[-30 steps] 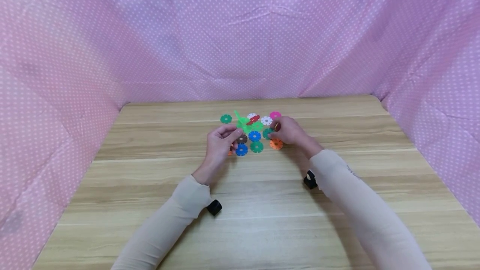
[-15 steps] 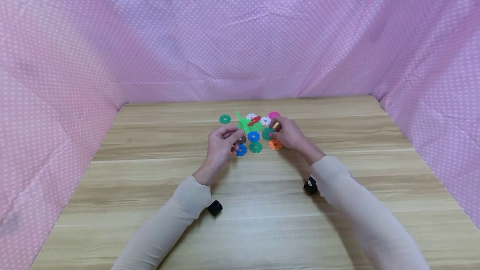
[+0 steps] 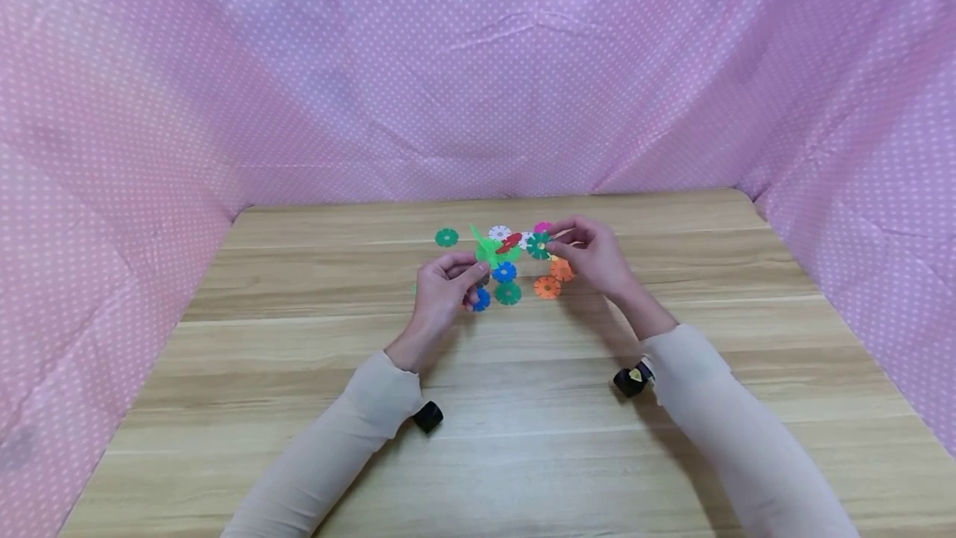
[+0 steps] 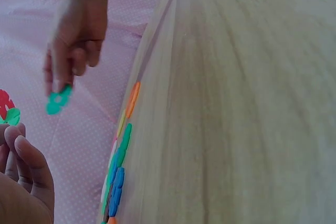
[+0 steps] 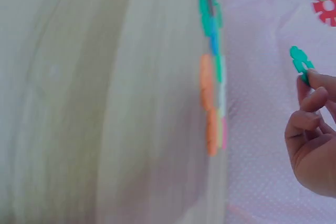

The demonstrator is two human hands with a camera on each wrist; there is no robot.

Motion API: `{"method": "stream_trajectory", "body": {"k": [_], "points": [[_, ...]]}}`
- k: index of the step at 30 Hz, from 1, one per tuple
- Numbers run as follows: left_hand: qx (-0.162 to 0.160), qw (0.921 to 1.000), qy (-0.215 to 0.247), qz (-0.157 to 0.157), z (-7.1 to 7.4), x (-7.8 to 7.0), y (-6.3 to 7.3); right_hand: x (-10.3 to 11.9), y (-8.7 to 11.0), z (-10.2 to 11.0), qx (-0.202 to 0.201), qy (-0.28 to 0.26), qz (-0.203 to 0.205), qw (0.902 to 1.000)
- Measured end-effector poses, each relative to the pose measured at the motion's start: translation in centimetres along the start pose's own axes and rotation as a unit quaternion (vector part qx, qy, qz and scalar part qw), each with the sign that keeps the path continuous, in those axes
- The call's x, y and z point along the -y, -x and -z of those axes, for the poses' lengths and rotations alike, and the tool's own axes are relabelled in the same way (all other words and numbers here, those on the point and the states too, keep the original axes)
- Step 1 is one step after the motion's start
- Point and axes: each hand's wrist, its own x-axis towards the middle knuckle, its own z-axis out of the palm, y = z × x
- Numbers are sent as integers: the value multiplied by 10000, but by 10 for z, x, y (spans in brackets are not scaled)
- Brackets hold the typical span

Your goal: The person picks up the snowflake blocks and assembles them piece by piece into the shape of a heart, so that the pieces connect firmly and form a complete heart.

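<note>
Between the thumb and fingers of my left hand is a joined piece of light green slotted discs, with a red slotted disc on it. My right hand pinches a dark green slotted disc by its edge, to the right of that piece. In the left wrist view this green disc hangs from the fingertips, above table level. The right wrist view shows it apart from the red disc. Part of the joined piece is hidden by my left fingers.
Loose slotted discs lie on the wooden table around and below the hands: blue, green, orange, white and pink. A lone green disc lies farther left. Pink dotted cloth surrounds the table's back and sides.
My right hand has picked the dark green disc off the table and raised it up and away. A second orange disc now shows beneath that hand. My left hand has barely shifted.
</note>
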Motion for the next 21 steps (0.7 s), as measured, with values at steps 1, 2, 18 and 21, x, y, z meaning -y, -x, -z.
{"method": "stream_trajectory", "body": {"k": [1, 2, 18, 21], "points": [[29, 10000, 27, -22, 0, 1, 0, 2, 1, 1, -57, -218, 69, 9997], [55, 10000, 50, -47, -1, 1, 0, 4, 2, 2, -125, -425, 100, 9990], [250, 9997, 1, 16, -6, -1, 4, 24, 14, -1, -496, -1496, 580, 9858], [302, 9995, 0, 45, -6, 0, 3, 25, 14, -3, -547, -1557, 578, 9846]]}}
